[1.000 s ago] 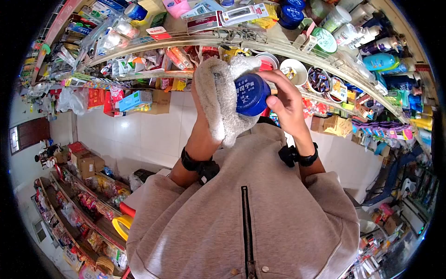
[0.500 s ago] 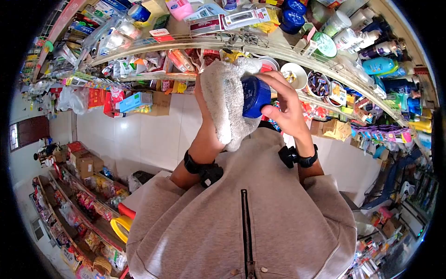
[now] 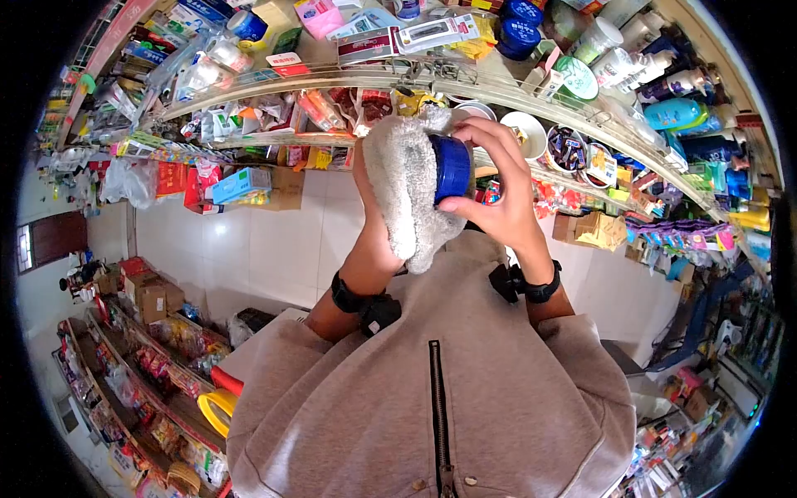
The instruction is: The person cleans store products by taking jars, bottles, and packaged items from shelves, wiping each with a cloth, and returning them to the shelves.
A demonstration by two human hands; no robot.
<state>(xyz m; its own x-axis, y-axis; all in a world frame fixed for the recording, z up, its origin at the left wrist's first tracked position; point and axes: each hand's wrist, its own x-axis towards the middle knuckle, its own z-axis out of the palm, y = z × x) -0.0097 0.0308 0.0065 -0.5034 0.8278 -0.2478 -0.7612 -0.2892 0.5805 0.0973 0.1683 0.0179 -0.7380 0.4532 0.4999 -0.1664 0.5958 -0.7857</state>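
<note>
A grey-white terry towel (image 3: pixel 398 187) is bunched over my left hand (image 3: pixel 373 220), hiding its fingers. Against the towel's right side rests a round dark blue jar (image 3: pixel 452 170), held up in front of my chest. My right hand (image 3: pixel 506 203) curves round the jar from the right, thumb low on its side and fingers over the top. The towel lies between my left hand and the jar. Whatever label the jar carries is turned out of sight.
A shelf edge (image 3: pixel 332 80) runs just beyond my hands, with similar blue jars (image 3: pixel 520 35) on it. Below stand white tubs (image 3: pixel 525 133) of small goods. Cardboard boxes (image 3: pixel 589 230) sit at the right, and snack shelves (image 3: pixel 137 373) stand at the lower left.
The blue jar has turned within the towel, so its side shows more now and its round face less. My right hand has shifted slightly left, its thumb moving along the jar.
</note>
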